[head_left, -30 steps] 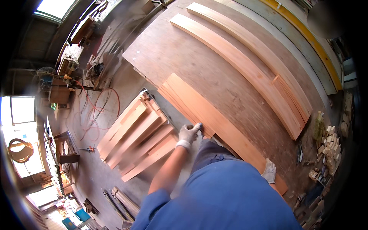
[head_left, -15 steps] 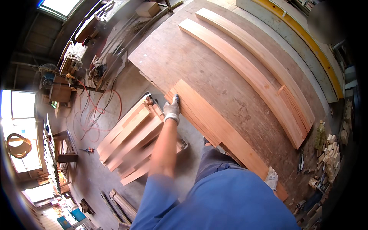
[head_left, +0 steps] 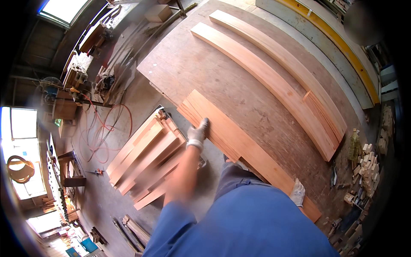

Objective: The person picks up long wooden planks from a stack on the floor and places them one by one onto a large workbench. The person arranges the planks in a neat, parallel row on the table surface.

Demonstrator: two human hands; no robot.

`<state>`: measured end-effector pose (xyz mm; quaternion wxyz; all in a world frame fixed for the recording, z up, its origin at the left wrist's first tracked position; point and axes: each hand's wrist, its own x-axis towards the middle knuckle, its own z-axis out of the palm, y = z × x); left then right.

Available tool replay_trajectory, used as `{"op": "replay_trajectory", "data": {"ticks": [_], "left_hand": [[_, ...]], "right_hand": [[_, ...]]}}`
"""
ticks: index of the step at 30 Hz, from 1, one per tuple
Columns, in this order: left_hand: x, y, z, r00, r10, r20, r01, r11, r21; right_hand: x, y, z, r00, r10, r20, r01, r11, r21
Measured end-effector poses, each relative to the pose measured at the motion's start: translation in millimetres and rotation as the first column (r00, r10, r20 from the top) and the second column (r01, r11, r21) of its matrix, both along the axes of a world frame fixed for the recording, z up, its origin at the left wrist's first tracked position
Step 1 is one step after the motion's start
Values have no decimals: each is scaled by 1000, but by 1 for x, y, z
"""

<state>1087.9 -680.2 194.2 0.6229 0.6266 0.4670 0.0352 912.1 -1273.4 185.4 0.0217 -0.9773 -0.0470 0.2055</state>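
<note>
A long flat wooden board (head_left: pixel 252 150) lies slantwise along the near edge of the worktable. Along its near side at the far left end, shorter strips (head_left: pixel 216 143) of the same reddish wood lie against it. My left hand (head_left: pixel 198 132), in a grey-white glove, grips the board's near edge toward its left part. At the board's right end, close to my body, my gloved right hand (head_left: pixel 298 192) holds the far edge; its fingers show in part and my blue shirt hides the arm. Two long curved beams (head_left: pixel 269 81) rest farther back, with a short wood piece (head_left: pixel 319 109) between them.
Wooden pieces (head_left: pixel 145 150) are stacked low to the left of the worktable (head_left: pixel 171 55). Hoses (head_left: pixel 113 124) coil on the floor beyond. A yellow-edged steel beam (head_left: pixel 334 34) runs along the far right. Small wood blocks (head_left: pixel 367 167) and a bottle (head_left: pixel 354 145) stand at right.
My left hand has slid along the board's near edge, toward my body and to the right. My right hand has shifted slightly up and left along the board. The view has moved a little.
</note>
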Motion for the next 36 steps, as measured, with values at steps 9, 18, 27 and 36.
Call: {"op": "replay_trajectory", "data": {"ticks": [9,18,27,36], "left_hand": [[-51,-84,64,854,-505,-126,367,411,835],[79,-233,167,-199,-915,-350,708,-381,594],[100,-248,307,49,-960,277,584,252,771],[151,-196,374,360,-348,865,427,886,179]], "right_hand": [[41,32,99,999,24,40,-28,996,88],[127,-16,199,817,282,503,-240,959,-149],[238,-10,433,274,627,729,-83,771,-631],[218,55,303,745,-149,650,-329,766,552]]}}
